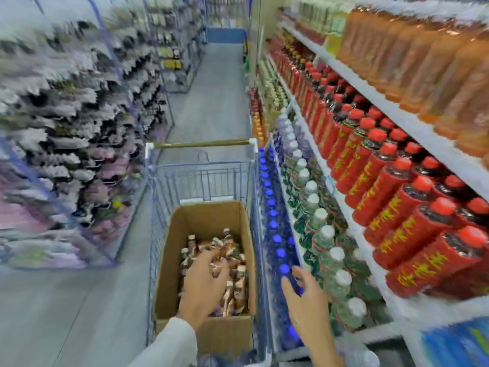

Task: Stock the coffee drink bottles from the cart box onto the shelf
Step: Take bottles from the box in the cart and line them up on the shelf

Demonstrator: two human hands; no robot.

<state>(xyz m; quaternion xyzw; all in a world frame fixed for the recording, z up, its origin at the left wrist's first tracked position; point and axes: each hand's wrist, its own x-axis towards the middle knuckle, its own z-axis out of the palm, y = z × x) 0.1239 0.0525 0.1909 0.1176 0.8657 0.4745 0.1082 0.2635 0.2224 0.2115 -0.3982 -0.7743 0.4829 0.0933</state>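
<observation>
An open cardboard box (206, 218) stands in a wire shopping cart (201, 178) and holds several brown coffee drink bottles (232, 250) lying jumbled. My left hand (203, 284) reaches down into the box, fingers curled over the bottles; whether it grips one is unclear. My right hand (307, 300) hovers open to the right of the cart, in front of the lower shelf (293, 223), holding nothing.
The shelving on the right carries blue-capped bottles (275, 223), green bottles with white caps (320, 229), red-labelled bottles with red caps (391, 197) and orange drinks (412, 49) on top. Blurred hanging goods (60, 133) line the left side. The aisle floor (211, 96) runs ahead.
</observation>
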